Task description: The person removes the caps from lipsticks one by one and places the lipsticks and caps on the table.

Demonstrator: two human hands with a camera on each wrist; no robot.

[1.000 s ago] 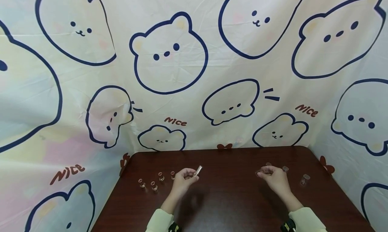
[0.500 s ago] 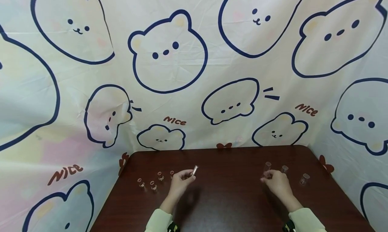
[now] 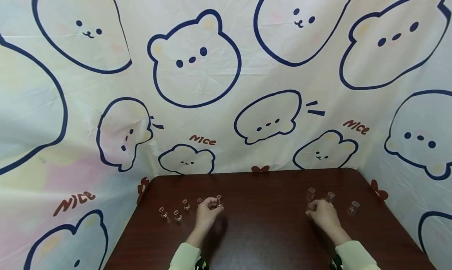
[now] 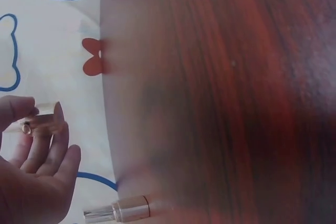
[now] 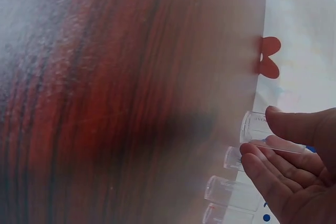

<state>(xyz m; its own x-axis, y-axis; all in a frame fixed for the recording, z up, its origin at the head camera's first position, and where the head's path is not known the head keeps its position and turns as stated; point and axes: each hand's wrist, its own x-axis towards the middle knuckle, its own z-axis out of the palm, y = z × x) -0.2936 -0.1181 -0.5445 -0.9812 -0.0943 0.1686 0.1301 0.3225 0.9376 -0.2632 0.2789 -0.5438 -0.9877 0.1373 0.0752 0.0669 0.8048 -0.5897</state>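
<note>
My left hand (image 3: 206, 217) pinches a shiny gold lipstick tube (image 3: 219, 201) between thumb and fingers, held nearly upright above the table. In the left wrist view the same tube lies across the fingertips, with part of it behind the thumb. My right hand (image 3: 325, 216) holds a clear cylindrical cap (image 5: 256, 127) between thumb and fingers. From the head view that cap is mostly covered by the fingers. Left of the left hand stand several more lipstick tubes (image 3: 177, 216), one partly hidden behind it. Around the right hand stand other clear caps (image 3: 353, 208).
The dark brown wooden table (image 3: 261, 230) spans both hands, with a wide stretch of bare surface between them. A pale curtain (image 3: 261, 77) printed with cartoon bears hangs behind the table and along both sides.
The lipstick tube has turned from slanted to nearly upright as my left hand shifted slightly left. My right hand has moved a little right and down, revealing a standing clear cap behind it.
</note>
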